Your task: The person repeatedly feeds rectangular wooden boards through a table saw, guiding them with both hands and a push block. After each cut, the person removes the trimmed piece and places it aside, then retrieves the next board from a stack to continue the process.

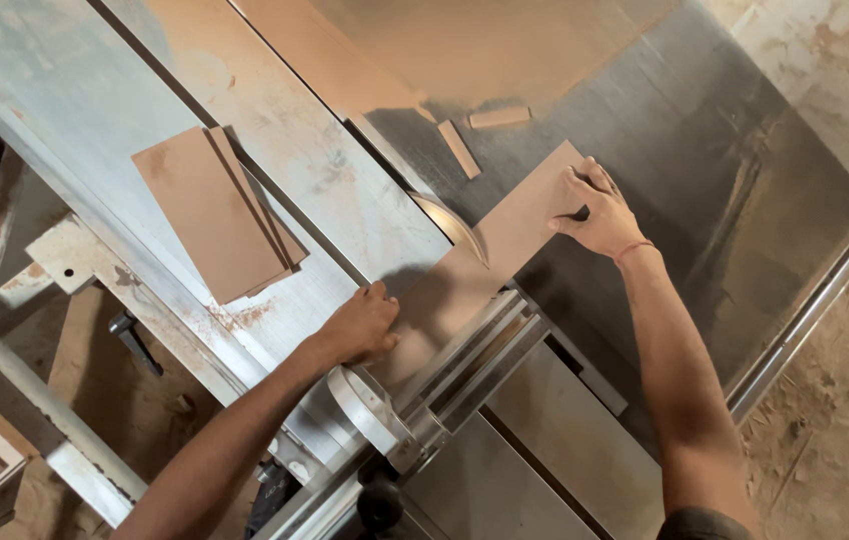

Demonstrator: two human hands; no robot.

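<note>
The big saw table (644, 200) is dusty. A long brown board (489, 250) lies flat across it, right against the round blade (454, 225). At ten o'clock from the blade sits a stack of cut boards (214, 210); at twelve o'clock lie small scraps (497, 117). The right hand (599, 212) presses the board's far end, fingers together and flat. The left hand (362, 325) pushes the near end, fingers curled. I think a slip could bring fingers to the blade, or the board could twist and kick.

stacked brown boards (219, 215), two offcuts (497, 118)
</note>
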